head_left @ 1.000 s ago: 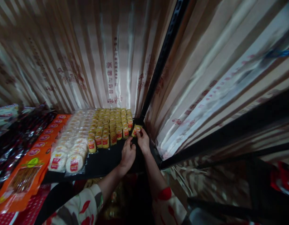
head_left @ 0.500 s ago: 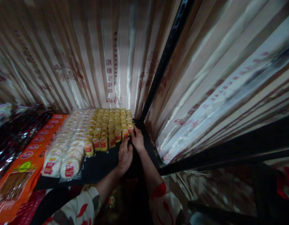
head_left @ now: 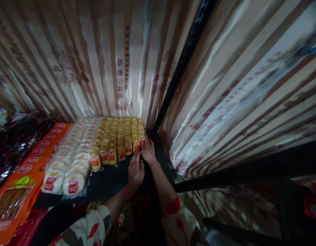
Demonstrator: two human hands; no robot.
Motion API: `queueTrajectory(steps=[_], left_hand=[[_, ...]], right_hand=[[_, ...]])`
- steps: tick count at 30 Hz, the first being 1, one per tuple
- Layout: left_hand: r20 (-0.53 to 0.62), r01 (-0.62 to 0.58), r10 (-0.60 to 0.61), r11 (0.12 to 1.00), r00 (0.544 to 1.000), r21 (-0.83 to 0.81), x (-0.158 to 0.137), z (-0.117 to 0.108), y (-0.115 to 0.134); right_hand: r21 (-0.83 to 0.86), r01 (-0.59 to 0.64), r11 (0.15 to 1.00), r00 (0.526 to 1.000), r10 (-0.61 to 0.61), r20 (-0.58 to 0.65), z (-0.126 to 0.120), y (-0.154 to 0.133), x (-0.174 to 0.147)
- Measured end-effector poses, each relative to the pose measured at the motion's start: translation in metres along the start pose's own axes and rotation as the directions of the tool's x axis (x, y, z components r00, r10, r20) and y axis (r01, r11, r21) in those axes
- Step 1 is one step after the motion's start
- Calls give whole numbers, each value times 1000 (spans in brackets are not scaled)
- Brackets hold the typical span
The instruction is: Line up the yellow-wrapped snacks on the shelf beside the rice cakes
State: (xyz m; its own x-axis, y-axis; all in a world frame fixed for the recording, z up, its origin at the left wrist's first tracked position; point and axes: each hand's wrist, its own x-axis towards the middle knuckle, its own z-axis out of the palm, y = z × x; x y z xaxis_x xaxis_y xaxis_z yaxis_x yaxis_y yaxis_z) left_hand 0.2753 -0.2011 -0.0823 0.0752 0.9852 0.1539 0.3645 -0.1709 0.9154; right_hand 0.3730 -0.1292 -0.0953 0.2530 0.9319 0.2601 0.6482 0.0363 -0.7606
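Note:
Rows of small yellow wrapped cakes [head_left: 112, 141] with red labels stand on a black shelf [head_left: 106, 182]. My right hand [head_left: 148, 150] is at the front of the rightmost row, its thumb before the front cake [head_left: 142, 138] and its fingers curled along the right side. Just below and left, my left hand [head_left: 136, 171] has its fingers stretched out close together, the tips by the front of the rightmost rows. Whether those tips touch a wrapper is hard to see. Nothing shows in the left hand.
Larger white wrapped cakes [head_left: 73, 182] lie in rows to the left, beside orange snack packs [head_left: 23, 171] and dark shiny packets [head_left: 19, 140]. A black metal post [head_left: 178, 73] stands at the back corner. Pale printed curtains [head_left: 101, 58] hang behind and at the right.
My right hand has drawn slightly inward and its fingers look closer together. My left hand has shifted a little and stays by the row fronts. The view has tilted slightly.

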Motion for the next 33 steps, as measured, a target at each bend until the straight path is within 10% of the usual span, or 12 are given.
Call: queueTrajectory(steps=[9,22,33], left_hand=[[-12,-8,8,1000,1000,-16,-1,-2,0],[4,-49,48,999,999,9,-3,-4,-1],[218,-130,123,991,968,19,-120,-51,-8]], right_hand=[[121,-86,989,976,109,-190,-8,-4,-14],[-61,-7,998,992,0,-127,-3,-10,-19],[365,-61,929,974,134,-180,-18,-72,-140]])
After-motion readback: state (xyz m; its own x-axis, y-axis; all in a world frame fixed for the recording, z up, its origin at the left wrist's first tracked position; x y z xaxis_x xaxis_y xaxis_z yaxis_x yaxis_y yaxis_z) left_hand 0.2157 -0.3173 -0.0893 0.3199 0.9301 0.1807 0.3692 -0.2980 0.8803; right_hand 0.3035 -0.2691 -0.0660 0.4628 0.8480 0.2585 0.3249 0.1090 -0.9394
